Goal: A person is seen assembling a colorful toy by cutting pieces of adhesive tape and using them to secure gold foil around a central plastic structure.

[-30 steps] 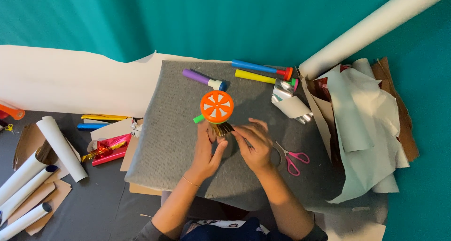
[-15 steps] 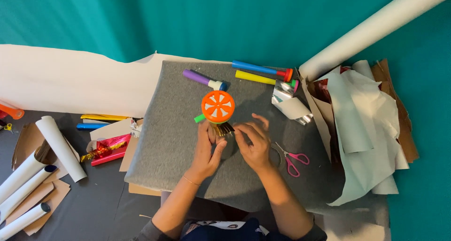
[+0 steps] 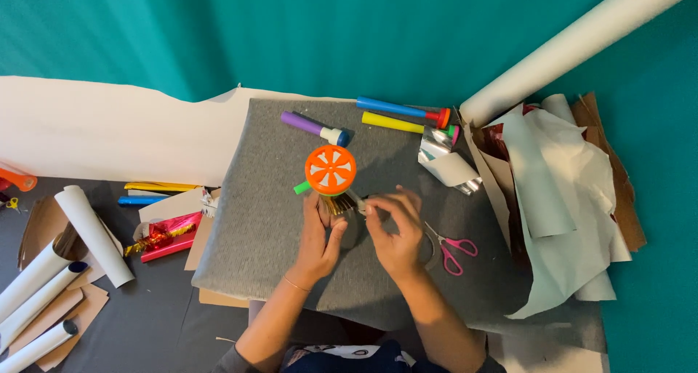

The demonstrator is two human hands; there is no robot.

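Observation:
An orange toy horn with a white-spoked bell and a green side stub stands on the grey cushion. Gold fringe wraps its stem just below the bell. My left hand holds the stem from the left. My right hand pinches the fringe or a small strip at the stem from the right. Both hands are close together over the middle of the cushion.
A purple horn, a blue horn and a yellow horn lie at the cushion's far edge. Silver foil and pink scissors sit right. Paper sheets and a long white roll lie far right; rolls left.
The orange horn has shifted slightly and my right hand's fingers have moved closer to its stem. Both hands stay on it.

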